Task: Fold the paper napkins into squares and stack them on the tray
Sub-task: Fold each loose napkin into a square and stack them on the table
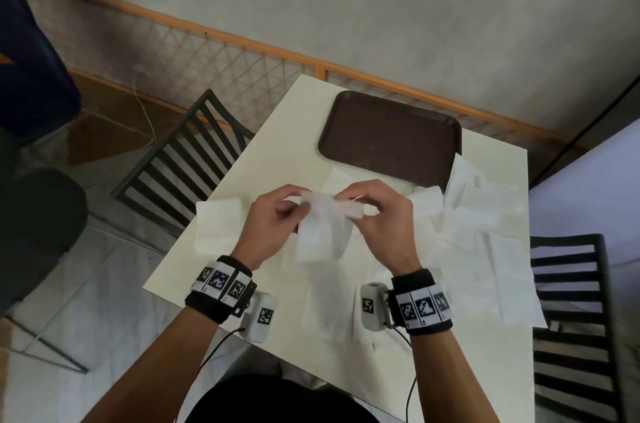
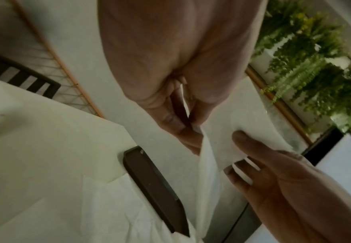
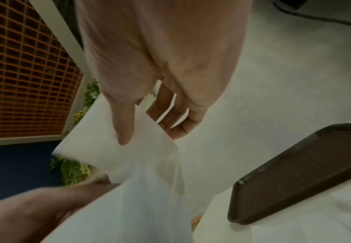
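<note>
A white paper napkin [image 1: 320, 232] hangs in the air above the table, held by its top edge. My left hand [image 1: 277, 215] pinches the left end of that edge, and my right hand [image 1: 375, 211] pinches the right end. In the left wrist view the thumb and fingers of my left hand [image 2: 191, 129] close on the napkin [image 2: 210, 166]. The right wrist view has my right hand [image 3: 141, 129] with the thumb pressed on the napkin [image 3: 129, 189]. The brown tray [image 1: 389, 137] lies bare at the table's far side.
Several loose white napkins [image 1: 485, 228] are spread over the cream table [image 1: 277, 132], one [image 1: 216, 225] overhanging its left edge. Black slatted chairs stand at the left [image 1: 180, 159] and right [image 1: 575, 318]. An orange lattice rail [image 1: 221, 52] runs behind.
</note>
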